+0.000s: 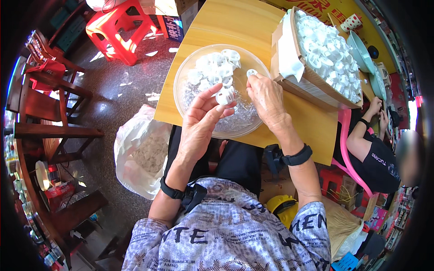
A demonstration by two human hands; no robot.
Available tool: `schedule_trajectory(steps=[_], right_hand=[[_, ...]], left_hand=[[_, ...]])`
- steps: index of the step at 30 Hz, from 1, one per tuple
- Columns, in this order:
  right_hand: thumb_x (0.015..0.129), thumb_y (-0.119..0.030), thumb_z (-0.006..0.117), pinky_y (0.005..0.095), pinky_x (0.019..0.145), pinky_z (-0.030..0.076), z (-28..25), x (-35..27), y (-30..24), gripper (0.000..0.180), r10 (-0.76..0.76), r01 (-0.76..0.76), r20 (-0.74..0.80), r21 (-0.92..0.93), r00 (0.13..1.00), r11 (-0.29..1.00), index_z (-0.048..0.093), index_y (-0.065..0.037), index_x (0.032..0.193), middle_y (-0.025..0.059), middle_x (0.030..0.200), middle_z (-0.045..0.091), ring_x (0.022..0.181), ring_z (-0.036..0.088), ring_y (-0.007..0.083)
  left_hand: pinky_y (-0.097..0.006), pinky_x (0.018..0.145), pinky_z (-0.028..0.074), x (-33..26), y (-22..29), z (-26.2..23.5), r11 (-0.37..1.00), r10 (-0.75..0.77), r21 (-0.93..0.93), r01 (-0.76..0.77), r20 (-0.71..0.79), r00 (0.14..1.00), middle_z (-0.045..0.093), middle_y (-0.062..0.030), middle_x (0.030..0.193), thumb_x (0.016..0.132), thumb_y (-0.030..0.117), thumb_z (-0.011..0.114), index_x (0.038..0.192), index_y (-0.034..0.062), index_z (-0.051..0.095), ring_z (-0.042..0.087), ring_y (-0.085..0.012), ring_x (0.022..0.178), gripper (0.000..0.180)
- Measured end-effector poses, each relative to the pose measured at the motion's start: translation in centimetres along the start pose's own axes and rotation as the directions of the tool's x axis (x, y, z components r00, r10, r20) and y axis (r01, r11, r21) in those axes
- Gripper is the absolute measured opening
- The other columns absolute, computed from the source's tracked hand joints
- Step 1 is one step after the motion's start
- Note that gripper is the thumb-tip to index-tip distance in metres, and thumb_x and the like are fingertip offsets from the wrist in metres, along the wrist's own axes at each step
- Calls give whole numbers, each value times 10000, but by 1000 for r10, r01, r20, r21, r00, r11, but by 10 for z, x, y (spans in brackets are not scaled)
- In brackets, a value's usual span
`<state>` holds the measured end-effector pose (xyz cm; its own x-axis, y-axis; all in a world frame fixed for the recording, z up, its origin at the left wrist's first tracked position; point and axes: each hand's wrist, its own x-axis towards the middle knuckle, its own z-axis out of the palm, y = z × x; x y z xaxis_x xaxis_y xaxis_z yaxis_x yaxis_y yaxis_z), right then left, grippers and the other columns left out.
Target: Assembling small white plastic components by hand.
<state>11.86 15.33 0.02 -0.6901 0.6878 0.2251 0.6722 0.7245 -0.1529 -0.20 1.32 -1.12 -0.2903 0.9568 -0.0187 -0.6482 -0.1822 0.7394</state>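
Small white plastic part (pixel 224 96), round and ring-like, pinched between the thumb and fingers of the left hand (pixel 202 118), held just over the near rim of the clear bowl (pixel 181 86). Right hand (pixel 266 95) grips a second, smaller white ring (pixel 251 72) at its fingertips, above the bowl's right edge. Both hands closed on their pieces, close together but not touching.

Bowl sits on the desk (pixel 235 22), light yellow wood, smooth. Inside: a heap of the same white parts (pixel 212 67) on the far side, a bed of tiny clear glassy bits (pixel 239 118) on the near side. Right of the bowl, a cardboard box (pixel 312 83) lined with white film, piled with more white parts, tilted.

Risk, as I judge it: the parts look slick and small, so a loose pinch could drop one into the clear bits or off the near desk edge into the lap. The box hangs close to the desk's right edge; a nudge from the right forearm might tip it.

White plastic bag (pixel 140 153) on the floor to the left, red stool (pixel 117 27) far left. Another person's arm (pixel 361 135) at the right.
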Motion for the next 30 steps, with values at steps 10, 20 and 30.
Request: schedule_trajectory(steps=[10,20,30], right_hand=[[753,-27,599,373,594,485,-12,-3,6,64,26,-43,56,342,998,939,559,6,791,148,741,614,641,608,285],[879,-97,612,152,460,379,-42,-27,-3,142,131,-318,296,925,946,209,642,-17,993,1,794,640,597,507,15],[823,-112,688,137,472,372,-39,-46,-17,155,143,-279,290,956,946,-94,655,-21,945,3,785,646,610,508,1]], left_hand=[[-276,891,446,1,-1,-1,999,38,26,-36,-42,998,580,-77,1111,866,19,556,1292,1,457,568,-138,964,438],[-302,848,480,0,3,7,999,11,45,-10,-15,1000,583,-69,1047,831,37,610,1207,-3,508,604,-157,921,392],[-269,852,483,-7,1,17,987,73,145,-68,-30,997,582,-82,1076,818,10,661,1135,2,511,620,-160,942,351]])
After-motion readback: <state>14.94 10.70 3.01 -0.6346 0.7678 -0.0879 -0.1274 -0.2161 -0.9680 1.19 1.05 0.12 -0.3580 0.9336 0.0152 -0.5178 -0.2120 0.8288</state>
